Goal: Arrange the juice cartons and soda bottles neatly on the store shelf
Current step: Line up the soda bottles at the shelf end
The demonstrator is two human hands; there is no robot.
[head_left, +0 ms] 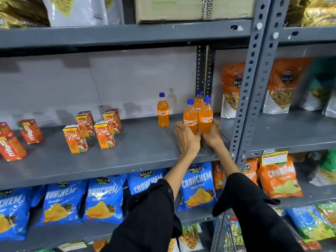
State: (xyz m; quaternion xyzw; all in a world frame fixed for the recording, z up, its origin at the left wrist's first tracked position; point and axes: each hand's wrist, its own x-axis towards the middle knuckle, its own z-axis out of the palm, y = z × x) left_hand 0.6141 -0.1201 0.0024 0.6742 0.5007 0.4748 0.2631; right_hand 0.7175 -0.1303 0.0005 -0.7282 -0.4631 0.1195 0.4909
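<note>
While the left hand [186, 138] and right hand [212, 135] each clasp a Fanta bottle [190, 116], grouping seems underway; next, the lone bottle [163, 110] needs joining.

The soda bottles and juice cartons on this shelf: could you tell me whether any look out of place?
Yes. One Fanta bottle stands alone, left of the three clustered between the left hand and right hand. Far left, the red cartons sit turned sideways, unlike the squared Real cartons.
</note>
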